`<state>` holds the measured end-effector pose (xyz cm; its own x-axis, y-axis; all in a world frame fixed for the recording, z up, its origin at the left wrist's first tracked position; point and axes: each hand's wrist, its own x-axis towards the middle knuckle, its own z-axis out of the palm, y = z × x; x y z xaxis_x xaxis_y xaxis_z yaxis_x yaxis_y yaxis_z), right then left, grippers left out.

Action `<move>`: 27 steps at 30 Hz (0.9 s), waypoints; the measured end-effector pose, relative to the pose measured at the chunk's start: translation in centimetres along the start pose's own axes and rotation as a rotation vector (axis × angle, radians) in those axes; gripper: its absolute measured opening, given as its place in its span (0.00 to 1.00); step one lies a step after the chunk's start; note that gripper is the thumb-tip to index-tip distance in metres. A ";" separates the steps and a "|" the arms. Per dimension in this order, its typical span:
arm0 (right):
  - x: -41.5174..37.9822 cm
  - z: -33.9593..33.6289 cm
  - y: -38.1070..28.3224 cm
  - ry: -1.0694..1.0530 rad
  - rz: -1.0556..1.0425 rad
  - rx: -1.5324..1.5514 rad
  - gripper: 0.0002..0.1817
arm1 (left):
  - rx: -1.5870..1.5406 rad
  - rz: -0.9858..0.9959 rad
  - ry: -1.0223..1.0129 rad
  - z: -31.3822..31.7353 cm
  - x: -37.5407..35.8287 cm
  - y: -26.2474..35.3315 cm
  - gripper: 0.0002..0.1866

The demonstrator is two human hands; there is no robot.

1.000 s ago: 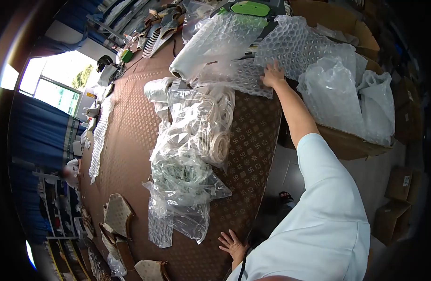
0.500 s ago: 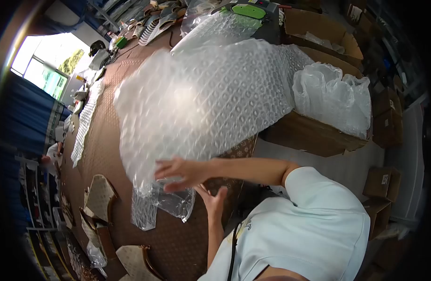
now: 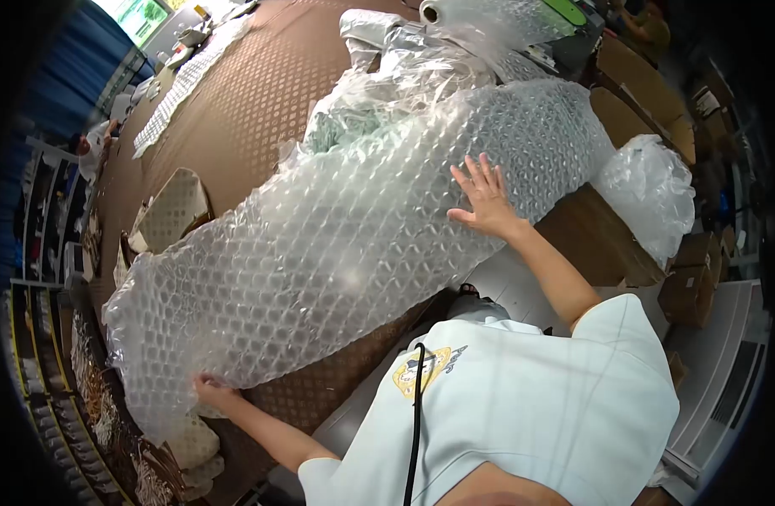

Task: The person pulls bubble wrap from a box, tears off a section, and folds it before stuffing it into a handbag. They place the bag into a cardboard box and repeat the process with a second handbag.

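A long sheet of clear bubble wrap (image 3: 320, 253) stretches diagonally across the brown patterned table (image 3: 252, 101), from the lower left to the upper right. My left hand (image 3: 214, 392) is closed on its near edge at the lower left; the fingertips are partly hidden. Farther up the sheet, my right hand (image 3: 486, 202) is open, fingers spread, over the wrap near its right part. Whether its palm touches the wrap is hard to tell. Under and behind the sheet's far edge lies a crumpled heap of clear plastic (image 3: 404, 80).
A bubble wrap roll (image 3: 431, 12) with a cardboard core lies at the back. Right of the table stands a cardboard box (image 3: 602, 232) with a bulging clear plastic bundle (image 3: 648, 198). A beige patterned bag piece (image 3: 172, 211) sits beyond the wrap, and shelves (image 3: 42, 228) line the left.
The bubble wrap has been spread out toward the lower left. My hands, close together before, are now far apart: left on the near-left edge, right farther up. The view has shifted.
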<state>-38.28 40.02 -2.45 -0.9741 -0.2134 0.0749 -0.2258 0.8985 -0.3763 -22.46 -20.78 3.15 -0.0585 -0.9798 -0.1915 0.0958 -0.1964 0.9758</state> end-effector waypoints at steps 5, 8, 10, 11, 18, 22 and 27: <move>2.0 7.3 1.6 -0.242 0.080 -0.021 0.49 | 0.256 0.065 0.205 -2.9 6.8 3.7 0.13; 2.8 9.0 -1.1 -0.289 -0.005 0.105 0.47 | 0.419 0.088 0.280 -2.2 7.5 7.2 0.17; 3.0 10.8 -2.6 -0.308 0.015 0.110 0.48 | 0.534 0.085 0.304 -1.5 7.8 7.9 0.23; 2.8 10.6 -3.6 -0.335 0.040 0.113 0.47 | 0.628 0.286 0.384 -1.1 8.1 8.0 0.29; 1.3 11.2 -7.6 -0.300 0.100 0.098 0.44 | 0.765 1.639 -0.635 10.3 -9.6 -5.5 0.41; 0.2 9.6 -6.1 -0.122 0.012 0.189 0.37 | 1.074 1.322 -1.347 8.7 -24.7 -13.5 0.46; 0.2 3.4 1.4 0.106 0.054 0.206 0.26 | 1.267 1.172 -1.332 7.7 -25.4 -18.0 0.48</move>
<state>-38.70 39.92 -6.09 -0.9831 -0.1156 0.1417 -0.1760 0.8079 -0.5624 -30.39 7.97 -8.75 -0.9948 0.1020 -0.0025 0.0994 0.9745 0.2012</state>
